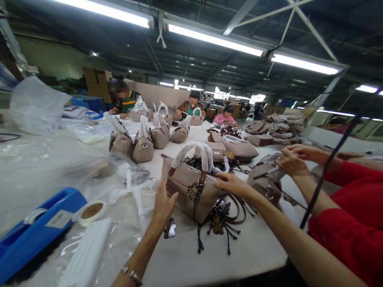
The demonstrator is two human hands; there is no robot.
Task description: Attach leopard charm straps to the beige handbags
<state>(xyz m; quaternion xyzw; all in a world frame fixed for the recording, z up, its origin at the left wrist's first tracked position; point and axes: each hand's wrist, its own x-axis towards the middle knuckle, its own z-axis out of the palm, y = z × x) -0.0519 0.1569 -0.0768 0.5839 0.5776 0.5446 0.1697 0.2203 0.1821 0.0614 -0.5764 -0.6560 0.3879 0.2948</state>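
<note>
So, view from our bench. Way over at 8 o'clock there's a big blue tape dispenser (44,229), with a roll of tape (103,207) just beside it and clear plastic spread around both. Closer to 9 o'clock, a handful of finished-looking bags (143,149) stand upright, handles wrapped in white, and past them at 10 o'clock a co-worker in a green-and-dark top (128,103) sits across the table.

Our left hand (164,203) is at 7 o'clock, fingers loosely spread with the thumb well apart, right at the near left side of the taupe handbag (185,201). It isn't gripping anything; honestly we can't tell if the fingertips touch the fabric.

That handbag sits on the table at 6 o'clock, a bit tilted, handles wrapped in white, a leopard-print tag (192,192) hanging on its front. Dark tassels and straps lie beside it.

At 4 o'clock our right hand (235,185) has its fingers reaching over the bag's upper right end, partly stretched out; can't tell how much of a hold it has.

Out at 3 o'clock a neighbour in red sleeves (335,225) has both hands up at the wrapped handles of another bag (265,175).
</note>
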